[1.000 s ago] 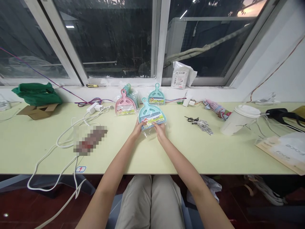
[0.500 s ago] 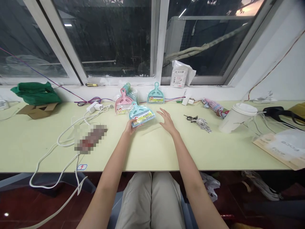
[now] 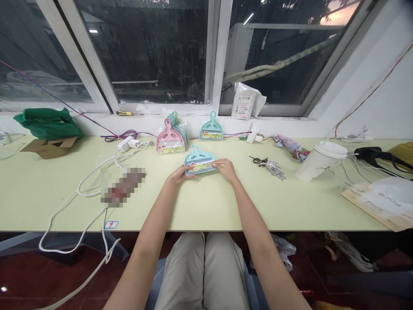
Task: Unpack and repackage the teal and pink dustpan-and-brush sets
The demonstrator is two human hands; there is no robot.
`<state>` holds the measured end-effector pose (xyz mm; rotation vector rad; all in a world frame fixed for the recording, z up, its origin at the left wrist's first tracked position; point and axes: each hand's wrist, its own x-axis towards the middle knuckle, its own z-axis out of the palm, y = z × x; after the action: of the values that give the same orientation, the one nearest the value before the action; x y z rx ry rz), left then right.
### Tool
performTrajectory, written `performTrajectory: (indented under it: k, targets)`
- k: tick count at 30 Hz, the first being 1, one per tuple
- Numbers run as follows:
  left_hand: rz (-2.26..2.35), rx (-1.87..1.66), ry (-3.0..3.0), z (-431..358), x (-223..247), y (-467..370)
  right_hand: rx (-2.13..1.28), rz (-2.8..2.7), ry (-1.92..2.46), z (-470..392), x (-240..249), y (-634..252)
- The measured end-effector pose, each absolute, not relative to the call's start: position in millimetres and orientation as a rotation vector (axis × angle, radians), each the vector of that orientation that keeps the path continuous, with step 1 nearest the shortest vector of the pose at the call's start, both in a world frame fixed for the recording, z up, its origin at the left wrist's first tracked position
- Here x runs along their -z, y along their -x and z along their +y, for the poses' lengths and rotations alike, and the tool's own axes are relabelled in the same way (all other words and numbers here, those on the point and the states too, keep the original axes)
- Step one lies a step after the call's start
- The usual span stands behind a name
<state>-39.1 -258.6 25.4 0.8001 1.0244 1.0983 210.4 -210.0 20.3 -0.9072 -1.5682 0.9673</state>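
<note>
A blue mini dustpan and brush set (image 3: 200,160) in clear wrapping is held between both my hands, handle pointing away from me. My left hand (image 3: 181,173) grips its left end, thumb over the front. On the opposite end, my right hand (image 3: 226,168) closes its fingers on the edge. Just behind to the left stands a row of similar wrapped sets, with a pink dustpan set (image 3: 170,137) foremost and blue-green ones behind it. A single green dustpan set (image 3: 211,128) leans upright against the wall, beyond my hands.
White cables (image 3: 84,189) and a blurred-out object (image 3: 125,188) lie to the left, near a cardboard box (image 3: 50,147) and a green bag (image 3: 48,125). Rightward are a bunch of keys (image 3: 274,168), a folded umbrella (image 3: 290,146), a white cup (image 3: 322,161) and a paper bag (image 3: 380,200).
The blue dustpan set has moved right and turned more level. My right hand, apart from it earlier with fingers spread, has closed on its right end. My left hand still holds it.
</note>
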Motion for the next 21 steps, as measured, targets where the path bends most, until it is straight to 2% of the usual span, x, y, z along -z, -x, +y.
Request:
performTrajectory:
  k: [6,10,12,17,21]
  targets:
    - [0.971,-1.107,-0.945,-265.0,-24.9,27.5,-0.908,-1.386,0.99,-204.5,-7.4,-203.0]
    - [0.99,-1.077,-0.992,-266.2,-27.3,23.3,-1.285,-1.134,1.023,-200.4,-2.6,-201.1]
    - [1.01,-1.157,-1.016,-268.4,-31.9,18.4,-1.409,-1.03,1.018,-198.8,-1.8,-202.2]
    - [1.04,-1.316,-1.414,-274.6,-39.8,3.7,-1.358,-0.717,1.008,-196.4,-5.2,-209.7]
    - [1.248,-1.513,-1.527,-269.5,-31.2,-1.5,-1.41,-0.728,0.98,-197.1,-8.5,-214.2]
